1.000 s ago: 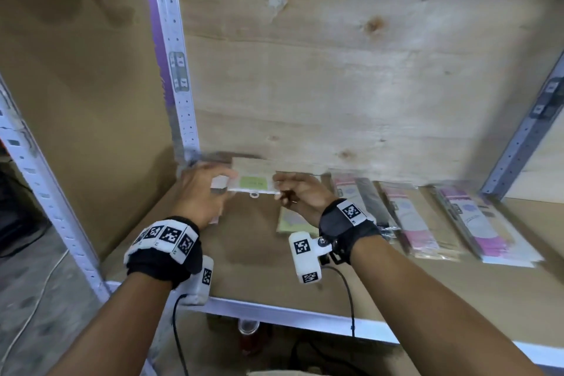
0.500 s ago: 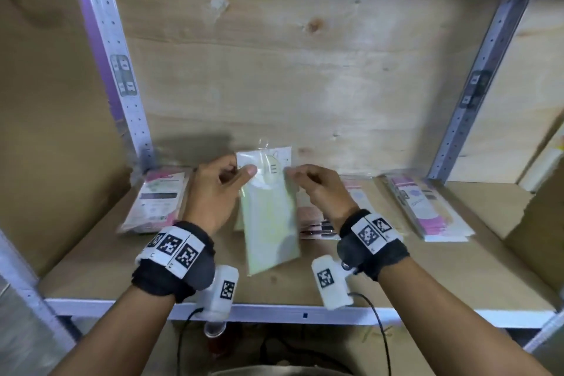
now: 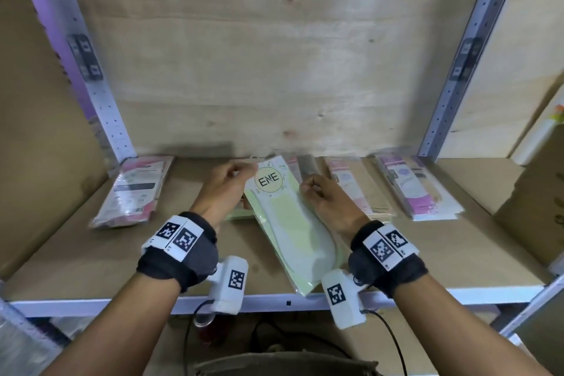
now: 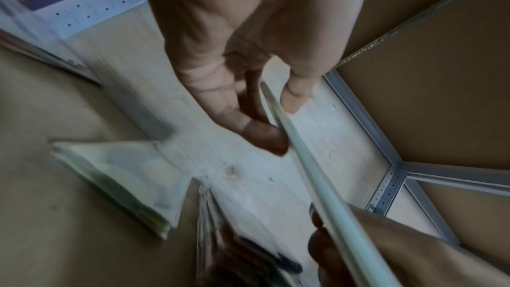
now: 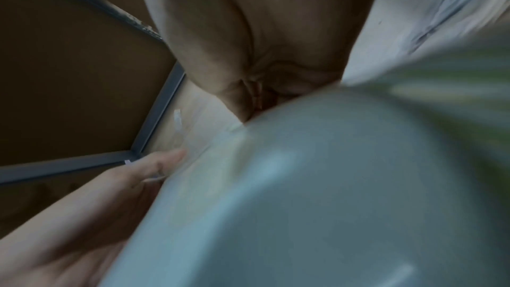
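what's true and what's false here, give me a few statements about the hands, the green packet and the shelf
1. The left hand and the right hand both hold the green packet near its top. True.
2. The green packet lies flat on the shelf, untouched. False: both hands hold it tilted above the board.
3. A pink packet lies at the left end of the shelf. True.
4. The shelf to the right of the right hand is bare. False: more pink packets lie in a row there.
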Motion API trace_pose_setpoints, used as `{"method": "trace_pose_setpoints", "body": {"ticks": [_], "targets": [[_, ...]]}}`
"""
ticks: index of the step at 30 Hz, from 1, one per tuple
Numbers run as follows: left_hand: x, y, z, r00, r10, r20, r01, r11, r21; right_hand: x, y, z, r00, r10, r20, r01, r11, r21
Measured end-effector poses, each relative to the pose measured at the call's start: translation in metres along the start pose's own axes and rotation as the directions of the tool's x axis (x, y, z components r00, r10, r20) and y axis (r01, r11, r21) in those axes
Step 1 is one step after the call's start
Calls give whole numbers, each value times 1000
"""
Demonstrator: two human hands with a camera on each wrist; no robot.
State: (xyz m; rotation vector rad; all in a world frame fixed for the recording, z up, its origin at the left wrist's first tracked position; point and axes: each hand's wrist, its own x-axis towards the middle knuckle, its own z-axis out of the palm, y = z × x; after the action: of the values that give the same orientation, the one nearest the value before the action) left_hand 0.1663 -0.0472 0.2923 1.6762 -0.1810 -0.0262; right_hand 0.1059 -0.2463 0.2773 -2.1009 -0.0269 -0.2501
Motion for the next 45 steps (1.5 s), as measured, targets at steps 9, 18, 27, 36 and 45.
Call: {"method": "trace_pose_setpoints", "body": {"ticks": [9,18,27,36,45], "targets": [[-15,-18,47,1000,0,1,0,951,311,10,2,8,944,181,-276,-135,975,176],[-7,-13,48,954,134,-270,-40,944,326,6,7,21,957,49,-285,-91,986,-137],[3,-24,44,972,69,-224,-61,997,42,15,10,24,954,19,-300,-50,994,-96],[-7,-27,35,990,92,-107,-54,948,313,17,19,30,924,90,-371,-128,988,-81],[-8,-30,33,972,180,-153,-95,890,445,16,19,38,915,106,-389,-149,986,-81]]}}
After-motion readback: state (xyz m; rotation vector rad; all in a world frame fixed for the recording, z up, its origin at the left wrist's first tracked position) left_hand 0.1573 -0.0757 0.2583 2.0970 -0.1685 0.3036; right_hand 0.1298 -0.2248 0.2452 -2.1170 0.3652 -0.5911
